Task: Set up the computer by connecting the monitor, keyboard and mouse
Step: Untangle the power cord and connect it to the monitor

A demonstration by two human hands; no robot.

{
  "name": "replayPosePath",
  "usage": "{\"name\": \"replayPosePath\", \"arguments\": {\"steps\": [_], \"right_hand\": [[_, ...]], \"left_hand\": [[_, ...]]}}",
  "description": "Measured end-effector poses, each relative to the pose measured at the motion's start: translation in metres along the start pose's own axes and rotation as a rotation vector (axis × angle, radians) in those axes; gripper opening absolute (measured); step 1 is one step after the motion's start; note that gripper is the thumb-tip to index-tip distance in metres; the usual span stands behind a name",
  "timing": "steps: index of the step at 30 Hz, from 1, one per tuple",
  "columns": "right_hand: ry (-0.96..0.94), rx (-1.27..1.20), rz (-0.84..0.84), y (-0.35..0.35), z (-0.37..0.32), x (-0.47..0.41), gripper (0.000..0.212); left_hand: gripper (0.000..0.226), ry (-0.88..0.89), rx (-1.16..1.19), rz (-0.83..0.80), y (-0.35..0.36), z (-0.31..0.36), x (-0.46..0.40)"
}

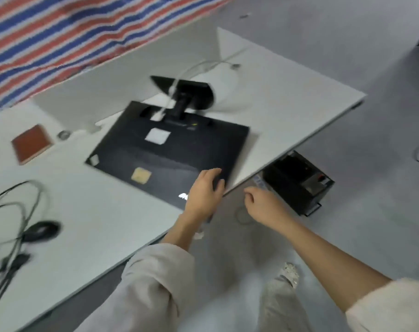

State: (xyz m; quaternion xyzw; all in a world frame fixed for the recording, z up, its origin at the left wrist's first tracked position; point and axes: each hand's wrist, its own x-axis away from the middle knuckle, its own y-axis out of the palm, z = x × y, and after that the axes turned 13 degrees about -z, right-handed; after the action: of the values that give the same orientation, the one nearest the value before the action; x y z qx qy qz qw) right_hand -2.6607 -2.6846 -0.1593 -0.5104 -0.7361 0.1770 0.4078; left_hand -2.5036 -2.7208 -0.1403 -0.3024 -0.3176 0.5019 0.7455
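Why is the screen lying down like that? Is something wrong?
Yes, it looks odd: the monitor lies face down on the table, back up, its stand sticking out sideways. One corner reaches the table edge, where the left hand rests on it.

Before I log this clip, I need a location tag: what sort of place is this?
Probably an office or workroom being fitted out: a plain white desk on bare grey floor, a monitor lying face down on it, a computer tower on the floor, and striped tarpaulin behind.
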Motion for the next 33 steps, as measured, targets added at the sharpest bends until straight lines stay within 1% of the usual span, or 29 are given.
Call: {"name": "replayPosePath", "arguments": {"steps": [2, 3, 7, 13, 16, 19, 24, 26, 27, 28, 29, 30, 31, 32, 33], "right_hand": [[-0.084, 0.002, -0.02, 0.036, -0.056, 0.008, 0.029], [-0.132, 0.006, -0.062, 0.061, -0.091, 0.018, 0.029], [-0.268, 0.016, -0.248, 0.137, -0.193, 0.047, 0.034], [-0.438, 0.101, -0.497, 0.231, -0.305, 0.071, 0.034], [-0.522, 0.182, -0.575, 0.271, -0.349, 0.072, 0.035], [-0.587, 0.23, -0.634, 0.308, -0.386, 0.065, 0.035], [-0.639, 0.148, -0.68, 0.36, -0.451, 0.038, 0.037], [-0.646, 0.095, -0.684, 0.381, -0.48, 0.02, 0.036], [-0.651, 0.069, -0.682, 0.386, -0.492, 0.014, 0.036], [-0.656, 0.045, -0.675, 0.394, -0.505, 0.004, 0.035], [-0.649, 0.028, -0.67, 0.402, -0.521, -0.007, 0.034], [-0.639, 0.02, -0.659, 0.408, -0.531, -0.014, 0.034], [-0.622, 0.022, -0.651, 0.415, -0.543, -0.023, 0.034], [-0.61, 0.03, -0.643, 0.42, -0.551, -0.031, 0.034], [-0.599, 0.037, -0.639, 0.426, -0.557, -0.038, 0.033]], "left_hand": [[0.036, -0.065, 0.017, 0.092, -0.037, -0.046, 0.051], [0.036, -0.112, 0.03, 0.146, -0.058, -0.074, 0.088], [0.035, -0.334, 0.082, 0.293, -0.124, -0.16, 0.207], [0.034, -0.59, 0.151, 0.507, -0.189, -0.254, 0.355], [0.035, -0.68, 0.178, 0.561, -0.202, -0.287, 0.4], [0.035, -0.742, 0.199, 0.62, -0.213, -0.314, 0.428], [0.034, -0.823, 0.234, 0.743, -0.252, -0.364, 0.447], [0.045, -0.876, 0.274, 0.808, -0.274, -0.389, 0.447], [0.055, -0.894, 0.291, 0.805, -0.283, -0.397, 0.445], [0.065, -0.906, 0.306, 0.769, -0.294, -0.407, 0.442], [0.073, -0.906, 0.33, 0.701, -0.306, -0.421, 0.436], [0.075, -0.881, 0.359, 0.625, -0.315, -0.429, 0.43], [0.071, -0.843, 0.408, 0.561, -0.325, -0.44, 0.422], [0.06, -0.793, 0.464, 0.515, -0.333, -0.446, 0.415], [0.044, -0.735, 0.528, 0.492, -0.34, -0.452, 0.408]]}}
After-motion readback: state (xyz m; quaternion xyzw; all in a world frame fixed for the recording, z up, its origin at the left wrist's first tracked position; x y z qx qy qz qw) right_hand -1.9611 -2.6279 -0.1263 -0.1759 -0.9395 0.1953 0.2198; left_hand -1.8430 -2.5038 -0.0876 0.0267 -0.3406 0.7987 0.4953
